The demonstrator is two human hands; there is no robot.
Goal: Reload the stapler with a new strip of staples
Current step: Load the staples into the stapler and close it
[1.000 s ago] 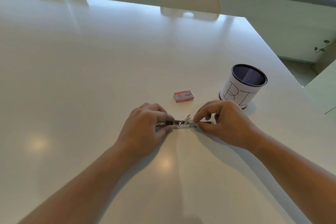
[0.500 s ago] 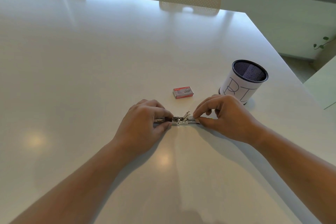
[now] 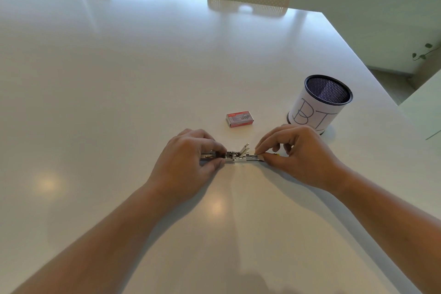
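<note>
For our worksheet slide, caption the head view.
Both hands, left hand and right hand, hold an opened stapler flat on the table.

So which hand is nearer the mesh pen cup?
Right. The right hand sits just in front of the pen cup, nearly touching its base; the left hand grips the stapler's far end.

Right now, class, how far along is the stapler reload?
Done: the stapler lies opened out flat on the table. In hand: the left hand steadies one end, the right hand pinches the other. Left: closing it. The staple box sits apart, untouched.
</note>
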